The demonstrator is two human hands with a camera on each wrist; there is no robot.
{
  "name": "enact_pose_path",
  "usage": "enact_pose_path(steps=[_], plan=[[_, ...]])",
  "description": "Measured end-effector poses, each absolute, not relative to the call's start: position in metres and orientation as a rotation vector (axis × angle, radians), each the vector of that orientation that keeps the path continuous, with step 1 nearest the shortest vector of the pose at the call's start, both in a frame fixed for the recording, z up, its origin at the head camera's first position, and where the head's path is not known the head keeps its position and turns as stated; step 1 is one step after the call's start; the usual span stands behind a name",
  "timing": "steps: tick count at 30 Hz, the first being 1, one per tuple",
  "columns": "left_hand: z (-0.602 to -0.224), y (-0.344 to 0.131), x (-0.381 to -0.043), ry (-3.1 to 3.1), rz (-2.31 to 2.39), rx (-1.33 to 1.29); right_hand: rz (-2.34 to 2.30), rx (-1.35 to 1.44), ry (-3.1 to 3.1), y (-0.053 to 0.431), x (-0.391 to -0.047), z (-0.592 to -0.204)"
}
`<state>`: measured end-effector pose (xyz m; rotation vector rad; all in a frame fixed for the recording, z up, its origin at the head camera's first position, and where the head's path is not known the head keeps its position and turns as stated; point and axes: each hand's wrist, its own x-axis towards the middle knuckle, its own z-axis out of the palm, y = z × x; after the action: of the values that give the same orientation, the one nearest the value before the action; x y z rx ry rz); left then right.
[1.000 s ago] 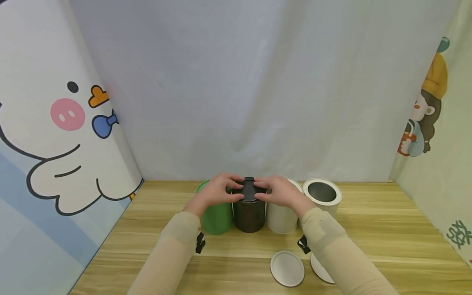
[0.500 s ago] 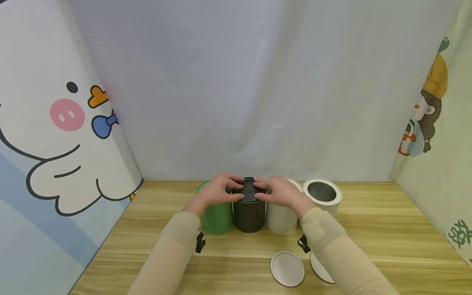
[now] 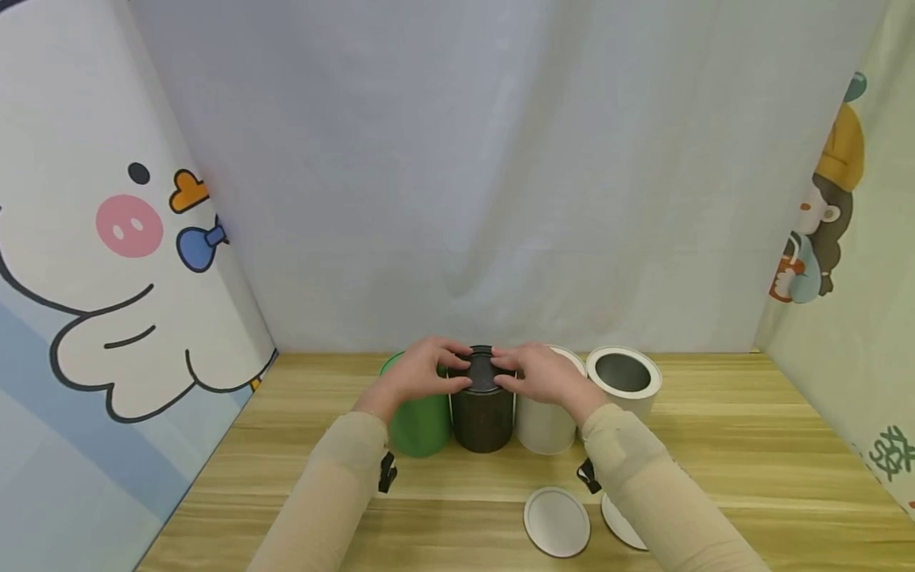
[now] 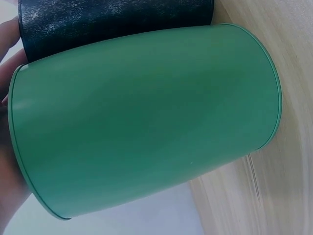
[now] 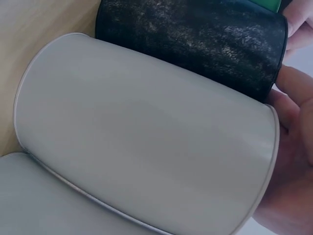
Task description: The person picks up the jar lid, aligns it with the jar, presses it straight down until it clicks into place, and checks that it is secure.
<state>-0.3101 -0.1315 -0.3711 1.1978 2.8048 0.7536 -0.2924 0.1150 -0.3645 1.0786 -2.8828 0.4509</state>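
A black cylindrical can (image 3: 482, 423) stands upright in a row of cans, with a black lid (image 3: 482, 373) on top. My left hand (image 3: 418, 372) reaches over the green can (image 3: 422, 429) and holds the lid's left side, thumb in front and fingers behind. From the other side my right hand (image 3: 549, 373) crosses above a white can (image 3: 546, 429) and holds the lid's right side the same way. Fingertips of both hands face each other across the lid. In the right wrist view the fingers sit at the top rim of the black can (image 5: 195, 44).
At the row's right end stands another white can (image 3: 636, 403) with a dark round top centre. Two pale round lids lie in front, one full disc (image 3: 557, 522) and another disc (image 3: 619, 523) partly under the right sleeve. A grey curtain (image 3: 457, 199) hangs behind the wooden table (image 3: 286, 453).
Both hands stay in place on the black lid, and the cans and discs keep their places. The head view has shifted only very slightly.
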Motion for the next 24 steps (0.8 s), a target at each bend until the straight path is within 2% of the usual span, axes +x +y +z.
enact_pose_path(steps=[24], plan=[[-0.3716,-0.132,-0.308,2.803,0.781,1.163,0.464,1.087,-2.894,0.1134,-0.2931,-0.3597]])
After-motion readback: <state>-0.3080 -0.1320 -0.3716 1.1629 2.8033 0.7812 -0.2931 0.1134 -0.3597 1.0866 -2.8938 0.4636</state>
